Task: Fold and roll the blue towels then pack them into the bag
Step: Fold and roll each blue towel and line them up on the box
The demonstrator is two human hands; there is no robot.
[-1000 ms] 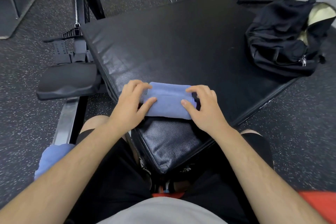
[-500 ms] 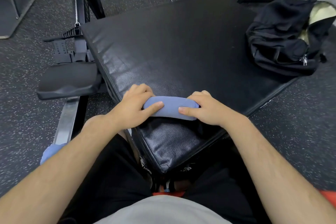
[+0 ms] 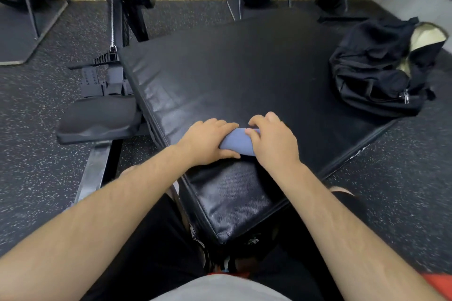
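A blue towel (image 3: 238,142), rolled into a tight short cylinder, lies near the front of the black padded mat (image 3: 244,76). My left hand (image 3: 208,140) grips its left end, fingers curled over the top and thumb underneath. My right hand (image 3: 272,140) grips the right end the same way, so only the middle of the roll shows. The black bag (image 3: 376,76) sits at the mat's far right corner, its mouth open and a pale lining visible.
A black padded seat (image 3: 97,117) on a metal rail stands left of the mat. Gym machines and weight plates line the back wall. Speckled rubber floor surrounds the mat.
The towel went from a flat folded band to a tight roll. Both hands moved closer together over it. The second blue towel by my left knee is now hidden behind my left arm.
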